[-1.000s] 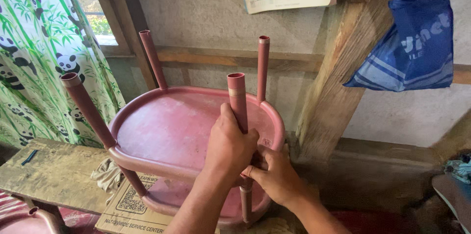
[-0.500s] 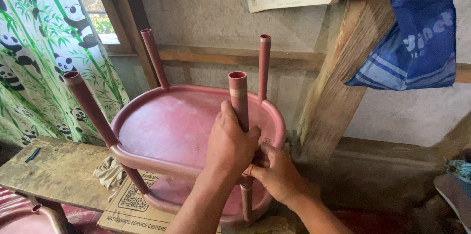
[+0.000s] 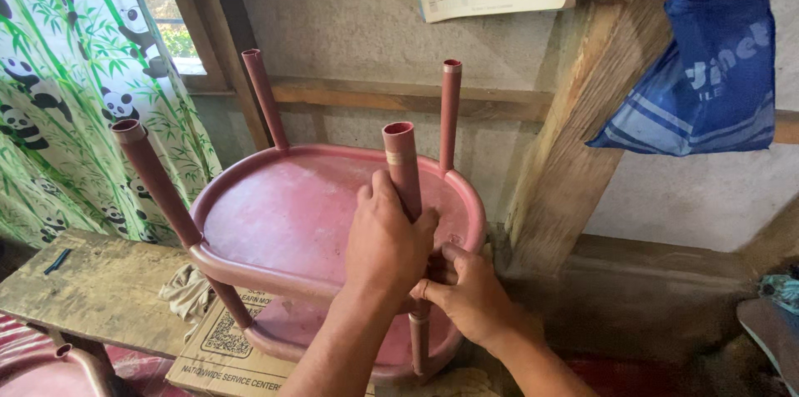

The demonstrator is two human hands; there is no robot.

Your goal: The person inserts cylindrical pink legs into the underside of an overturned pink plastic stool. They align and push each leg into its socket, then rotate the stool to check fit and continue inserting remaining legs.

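A red plastic stool [image 3: 283,214] stands upside down with its tube legs pointing up. My left hand [image 3: 384,239] is wrapped around the nearest leg [image 3: 401,156], just below its open top. My right hand [image 3: 470,293] presses at the base of that same leg, fingers against the stool's rim [image 3: 473,214]. A second red stool [image 3: 333,339] lies nested underneath, partly hidden.
A flattened cardboard box [image 3: 225,343] and a rag [image 3: 187,293] lie under the stools by a wooden bench [image 3: 91,293]. A panda curtain [image 3: 66,106] hangs left. A wooden post [image 3: 574,139] and a blue bag [image 3: 707,72] stand right. Another red stool's leg [image 3: 75,359] shows bottom left.
Both hands stay on the near leg; only the view has shifted slightly.
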